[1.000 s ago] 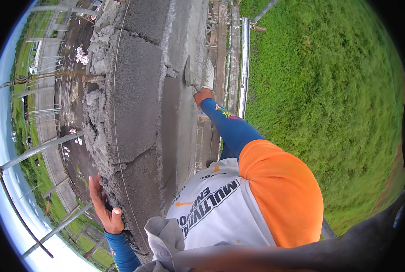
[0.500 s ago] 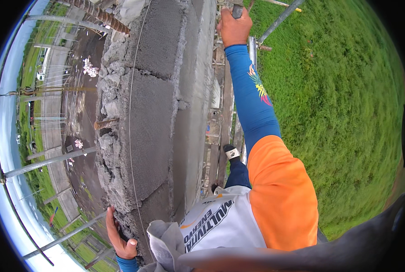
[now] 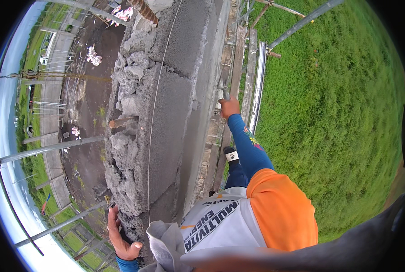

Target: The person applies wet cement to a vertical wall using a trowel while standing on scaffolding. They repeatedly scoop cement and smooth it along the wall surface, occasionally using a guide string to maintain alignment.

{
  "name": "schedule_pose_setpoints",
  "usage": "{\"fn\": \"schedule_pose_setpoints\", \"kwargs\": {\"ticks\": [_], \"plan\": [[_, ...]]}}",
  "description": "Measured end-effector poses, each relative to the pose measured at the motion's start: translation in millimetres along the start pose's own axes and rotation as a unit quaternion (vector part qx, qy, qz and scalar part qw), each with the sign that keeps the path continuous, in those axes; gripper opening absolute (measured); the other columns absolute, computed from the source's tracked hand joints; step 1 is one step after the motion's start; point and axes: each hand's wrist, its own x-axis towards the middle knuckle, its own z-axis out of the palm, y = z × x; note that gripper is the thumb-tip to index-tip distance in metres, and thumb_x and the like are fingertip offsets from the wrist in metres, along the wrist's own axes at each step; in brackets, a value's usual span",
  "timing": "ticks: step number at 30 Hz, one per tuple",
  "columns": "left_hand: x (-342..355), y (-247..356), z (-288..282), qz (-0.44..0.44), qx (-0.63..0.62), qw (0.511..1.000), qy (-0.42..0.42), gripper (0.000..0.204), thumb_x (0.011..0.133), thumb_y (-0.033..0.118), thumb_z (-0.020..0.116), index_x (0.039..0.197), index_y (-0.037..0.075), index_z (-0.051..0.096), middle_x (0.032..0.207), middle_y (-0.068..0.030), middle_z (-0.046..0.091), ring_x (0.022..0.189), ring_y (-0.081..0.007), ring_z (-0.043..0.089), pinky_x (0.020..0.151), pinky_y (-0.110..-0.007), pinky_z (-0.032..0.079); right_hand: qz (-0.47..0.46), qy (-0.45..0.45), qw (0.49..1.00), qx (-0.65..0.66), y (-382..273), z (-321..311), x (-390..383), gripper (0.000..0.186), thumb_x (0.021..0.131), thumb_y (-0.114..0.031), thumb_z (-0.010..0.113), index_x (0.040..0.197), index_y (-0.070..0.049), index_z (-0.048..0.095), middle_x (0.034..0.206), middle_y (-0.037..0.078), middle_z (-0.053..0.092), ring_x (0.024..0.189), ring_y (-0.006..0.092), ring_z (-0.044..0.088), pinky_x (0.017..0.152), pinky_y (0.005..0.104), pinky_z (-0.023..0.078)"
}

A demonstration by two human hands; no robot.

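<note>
A grey trowel (image 3: 223, 94) is in my right hand (image 3: 230, 107), its fingers closed round the handle. The tool is close to the smooth side face of the concrete wall (image 3: 177, 113); I cannot tell whether it touches. Lower left, my left hand (image 3: 122, 238) rests at the rough, lumpy edge of the wall, thumb and fingers apart, holding nothing. A thin string line (image 3: 153, 109) runs along the top of the wall between my hands.
A wooden stub (image 3: 123, 122) and a rusty bar (image 3: 143, 10) jut from the wall's rough edge. Metal scaffold pipes (image 3: 53, 149) cross on the left above muddy ground. Planks (image 3: 235, 77) and a metal rail (image 3: 257, 86) run at right, beside a grass slope (image 3: 329, 113).
My right hand has come back toward me with the trowel, lower along the wall's side. The view has shifted slightly, while my left hand stays at the wall's edge.
</note>
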Motion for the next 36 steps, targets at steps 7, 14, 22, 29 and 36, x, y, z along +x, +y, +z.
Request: {"fn": "schedule_pose_setpoints", "kwargs": {"ticks": [7, 14, 22, 29, 36], "plan": [[-1.4, 18.0, 6.3, 0.023, 0.036, 0.999, 0.013, 0.135, 0.069, 0.091, 0.066, 0.163, 0.001, 0.029, 0.155, -0.0236, 0.048, 0.14, -0.0347, 0.05, 0.109, -0.048, 0.04, -0.273, 0.047, 0.878, 0.39, -212.0, -93.2, -10.3, 0.007, 0.092, -0.003, 0.069, 0.088, 0.001, 0.064, 0.068, 0.004, 0.063, 0.052, 0.0131, 0.056, 0.048, 0.0298, 0.044], [2.4, 30.4, 13.3, 0.11, 0.052, 0.992, 0.03, 0.13, 0.073, 0.09, 0.064, 0.164, 0.004, 0.028, 0.155, -0.0227, 0.049, 0.141, -0.036, 0.049, 0.109, -0.05, 0.04, -0.106, 0.032, 0.977, 0.182, -221.7, -75.1, -48.4, 0.014, 0.089, -0.009, 0.067, 0.097, 0.002, 0.065, 0.071, 0.005, 0.065, 0.056, 0.0137, 0.058, 0.054, 0.0298, 0.047], [-0.1, 32.7, 10.9, 0.122, 0.024, 0.992, 0.001, 0.124, 0.077, 0.085, 0.066, 0.165, 0.008, 0.027, 0.157, -0.0234, 0.046, 0.144, -0.0375, 0.046, 0.114, -0.053, 0.036, -0.338, 0.186, 0.908, 0.16, -211.7, -64.8, -23.4, 0.01, 0.091, -0.006, 0.068, 0.087, -0.003, 0.059, 0.069, 0.006, 0.062, 0.048, 0.0142, 0.057, 0.045, 0.0306, 0.045], [0.4, 30.7, 10.9, 0.161, 0.015, 0.987, -0.001, 0.116, 0.081, 0.079, 0.066, 0.165, 0.008, 0.027, 0.157, -0.0244, 0.045, 0.145, -0.0393, 0.044, 0.114, -0.053, 0.036, -0.298, 0.071, 0.874, 0.378, -241.5, -98.2, -34.4, 0.012, 0.093, -0.005, 0.066, 0.085, -0.004, 0.056, 0.064, 0.004, 0.06, 0.047, 0.0145, 0.058, 0.045, 0.0308, 0.043], [2.0, 32.3, 13.4, 0.218, 0.005, 0.976, -0.005, 0.106, 0.089, 0.068, 0.066, 0.165, 0.006, 0.026, 0.158, -0.0257, 0.043, 0.147, -0.0389, 0.042, 0.121, -0.05, 0.031, -0.179, 0.08, 0.981, -0.005, -207.1, -56.4, -80.4, 0.04, 0.085, -0.017, 0.07, 0.116, 0.008, 0.068, 0.095, 0.026, 0.074, 0.089, 0.0391, 0.072, 0.084, 0.0434, 0.055]]}}
